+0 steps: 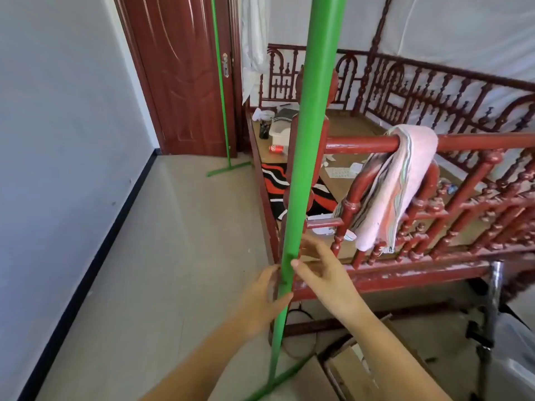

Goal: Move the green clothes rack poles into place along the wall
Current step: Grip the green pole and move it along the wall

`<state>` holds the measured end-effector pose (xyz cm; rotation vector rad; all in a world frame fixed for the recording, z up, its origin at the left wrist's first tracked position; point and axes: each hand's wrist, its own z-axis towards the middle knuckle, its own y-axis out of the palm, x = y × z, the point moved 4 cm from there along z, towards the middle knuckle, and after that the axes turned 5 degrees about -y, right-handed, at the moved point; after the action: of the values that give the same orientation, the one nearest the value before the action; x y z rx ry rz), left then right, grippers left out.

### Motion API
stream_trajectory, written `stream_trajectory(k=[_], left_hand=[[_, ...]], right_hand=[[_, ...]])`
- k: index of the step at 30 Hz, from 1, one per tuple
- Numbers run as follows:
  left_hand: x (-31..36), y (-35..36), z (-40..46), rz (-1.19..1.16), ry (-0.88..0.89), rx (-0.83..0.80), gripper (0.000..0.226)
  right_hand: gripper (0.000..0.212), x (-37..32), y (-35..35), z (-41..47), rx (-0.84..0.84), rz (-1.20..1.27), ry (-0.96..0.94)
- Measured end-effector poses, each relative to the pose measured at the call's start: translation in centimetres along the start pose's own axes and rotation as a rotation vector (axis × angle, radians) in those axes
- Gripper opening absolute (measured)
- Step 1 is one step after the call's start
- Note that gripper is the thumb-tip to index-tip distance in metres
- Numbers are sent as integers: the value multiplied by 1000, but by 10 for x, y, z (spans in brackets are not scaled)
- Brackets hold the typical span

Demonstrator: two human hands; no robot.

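Note:
A thick green rack pole [309,134] stands upright right in front of me, its base bar [278,382] resting on the floor by a cardboard box. My left hand [265,296] is wrapped around the pole at its lower part. My right hand [321,267] is beside the pole with fingers spread, the thumb tip touching its right side. A second, thinner green pole [220,88] with a T-shaped foot [228,168] stands farther off by the red door.
A red wooden bed frame [434,180] with a pink towel [396,186] over its rail fills the right. A red door [179,73] is at the back, a pale wall [58,125] along the left. Cardboard boxes [350,369] and a metal stand [492,308] lie at lower right.

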<state>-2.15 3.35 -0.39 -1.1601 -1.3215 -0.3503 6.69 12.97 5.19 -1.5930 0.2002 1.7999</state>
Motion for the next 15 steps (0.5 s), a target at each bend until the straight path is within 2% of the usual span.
stream_trajectory(k=[2,5,8,11,15], left_hand=[[4,4,7,-66,-22,27,40],[4,13,18,-132,-64,66,18],[9,21,19,-200,-67,74,26],[10,25,19,-248,-63,102,17],[4,16,13,-271,-76,126,28]], right_hand=[[41,-9,4,8,-18,3,-6],[32,-15,11,15,-55,10,-20],[30,-16,17,15,-88,-58,-32],[29,-17,19,17,-88,-55,-18],[22,-22,27,20,-137,-46,-21]])
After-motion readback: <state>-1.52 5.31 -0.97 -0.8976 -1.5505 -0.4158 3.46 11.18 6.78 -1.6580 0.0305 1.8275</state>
